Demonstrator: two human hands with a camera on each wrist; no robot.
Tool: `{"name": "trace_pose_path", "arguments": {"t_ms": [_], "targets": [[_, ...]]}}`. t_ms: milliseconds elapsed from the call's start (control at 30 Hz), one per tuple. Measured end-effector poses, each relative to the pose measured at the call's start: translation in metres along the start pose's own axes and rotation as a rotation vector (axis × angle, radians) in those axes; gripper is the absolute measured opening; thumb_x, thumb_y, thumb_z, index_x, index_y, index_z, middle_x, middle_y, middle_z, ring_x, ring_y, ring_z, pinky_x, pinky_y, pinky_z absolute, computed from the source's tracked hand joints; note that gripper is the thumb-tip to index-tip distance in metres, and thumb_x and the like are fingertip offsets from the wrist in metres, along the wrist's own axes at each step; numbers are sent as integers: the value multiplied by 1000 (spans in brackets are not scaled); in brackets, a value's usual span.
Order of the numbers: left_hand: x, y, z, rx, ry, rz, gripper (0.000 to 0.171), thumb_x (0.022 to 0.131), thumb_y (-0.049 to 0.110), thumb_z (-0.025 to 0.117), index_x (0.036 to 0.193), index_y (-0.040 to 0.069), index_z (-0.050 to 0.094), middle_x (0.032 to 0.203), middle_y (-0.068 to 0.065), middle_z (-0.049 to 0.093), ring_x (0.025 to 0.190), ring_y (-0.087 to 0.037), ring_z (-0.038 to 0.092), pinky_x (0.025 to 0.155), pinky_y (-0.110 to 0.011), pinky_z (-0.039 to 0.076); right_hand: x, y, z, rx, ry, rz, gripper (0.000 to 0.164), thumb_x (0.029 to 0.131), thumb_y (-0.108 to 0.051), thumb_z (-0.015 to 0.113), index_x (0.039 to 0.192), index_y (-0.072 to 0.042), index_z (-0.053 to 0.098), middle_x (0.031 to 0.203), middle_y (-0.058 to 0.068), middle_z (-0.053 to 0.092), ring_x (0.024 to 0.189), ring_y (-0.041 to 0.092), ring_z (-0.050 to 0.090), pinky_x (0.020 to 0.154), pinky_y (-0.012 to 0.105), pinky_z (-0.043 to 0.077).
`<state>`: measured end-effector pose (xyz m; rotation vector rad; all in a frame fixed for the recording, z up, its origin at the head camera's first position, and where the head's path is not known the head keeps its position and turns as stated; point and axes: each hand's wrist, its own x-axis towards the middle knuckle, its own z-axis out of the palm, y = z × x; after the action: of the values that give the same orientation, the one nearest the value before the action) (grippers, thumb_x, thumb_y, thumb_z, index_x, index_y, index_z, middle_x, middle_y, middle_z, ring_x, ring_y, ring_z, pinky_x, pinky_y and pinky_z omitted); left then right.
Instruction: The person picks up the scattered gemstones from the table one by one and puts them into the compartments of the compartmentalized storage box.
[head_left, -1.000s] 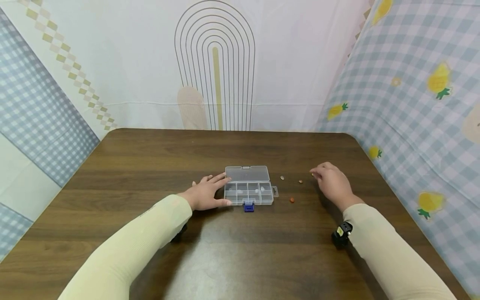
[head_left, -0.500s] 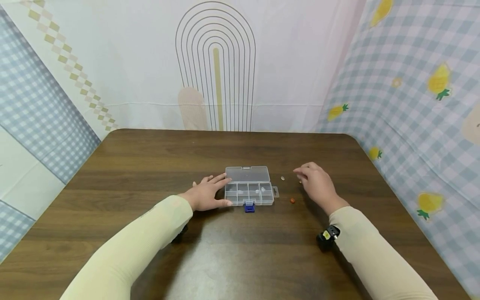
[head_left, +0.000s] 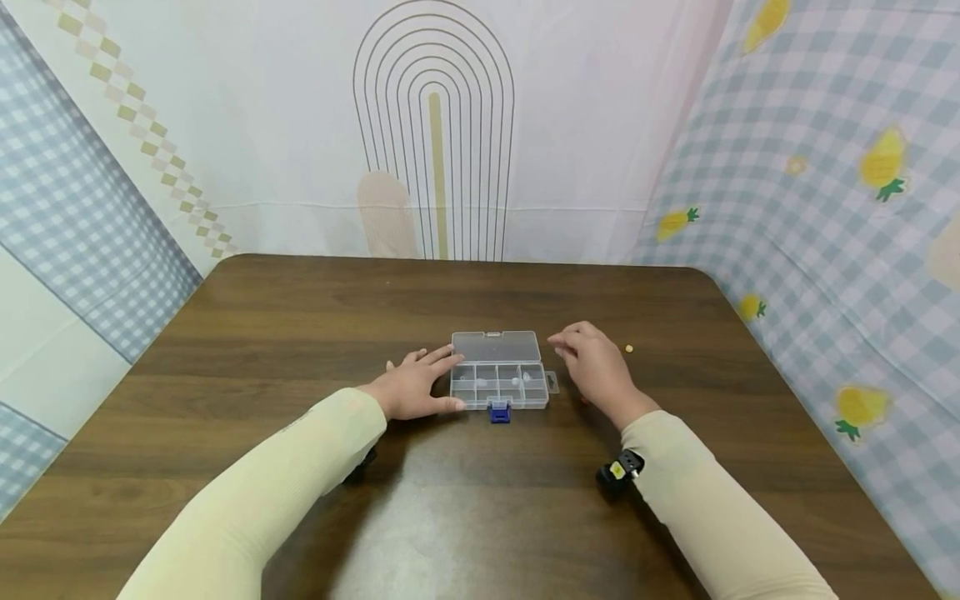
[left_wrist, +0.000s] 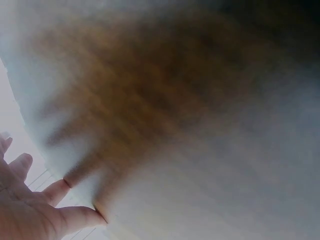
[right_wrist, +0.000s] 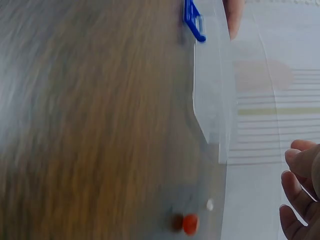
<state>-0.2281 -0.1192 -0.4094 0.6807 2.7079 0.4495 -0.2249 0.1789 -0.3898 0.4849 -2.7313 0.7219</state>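
Note:
A clear plastic compartment box (head_left: 499, 386) with its lid laid back stands mid-table. Small pale pieces lie in some compartments, too small to name. My left hand (head_left: 408, 390) rests spread at the box's left side, fingertips and thumb at its edge. To the box's right hovers my right hand (head_left: 596, 371), fingers loosely bent; the right wrist view shows nothing between those fingers (right_wrist: 296, 194). A red bead-like piece (right_wrist: 190, 224) and a small white piece (right_wrist: 210, 204) lie below them. Beyond the hand sits a small yellowish piece (head_left: 628, 348).
A blue latch (head_left: 499, 412) projects from the box's front and a hanging tab (head_left: 552, 382) from its right side. The brown wooden table (head_left: 480, 500) ends at a white patterned cloth (head_left: 585, 125) behind. Checked cloth (head_left: 817, 208) borders the right.
My right hand has moved left across the table towards the box, uncovering the yellowish piece and covering others. My left hand stays at the box.

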Motion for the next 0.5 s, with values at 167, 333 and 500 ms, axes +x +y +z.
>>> {"name": "trace_pose_path", "arguments": {"t_ms": [167, 333, 500], "targets": [[0, 0, 0, -3, -1, 1, 84, 86, 68, 53, 155, 31, 21, 162, 5, 9, 146, -40, 9, 101, -77, 11, 2, -10, 7, 9, -8, 0, 18, 92, -4, 64, 107, -2, 74, 103, 12, 62, 92, 26, 62, 79, 42, 52], [1, -1, 0, -2, 0, -2, 85, 86, 68, 53, 155, 31, 21, 162, 5, 9, 146, -40, 9, 101, -77, 11, 4, -20, 13, 24, -29, -2, 19, 93, -5, 63, 110, -2, 73, 104, 11, 62, 91, 24, 61, 78, 40, 52], [2, -2, 1, 5, 1, -3, 85, 86, 69, 53, 155, 31, 21, 162, 5, 9, 146, -40, 9, 101, -77, 11, 7, -29, 18, 35, -51, -16, 20, 93, -3, 63, 110, -3, 73, 106, 10, 62, 93, 23, 61, 78, 38, 53]]}}
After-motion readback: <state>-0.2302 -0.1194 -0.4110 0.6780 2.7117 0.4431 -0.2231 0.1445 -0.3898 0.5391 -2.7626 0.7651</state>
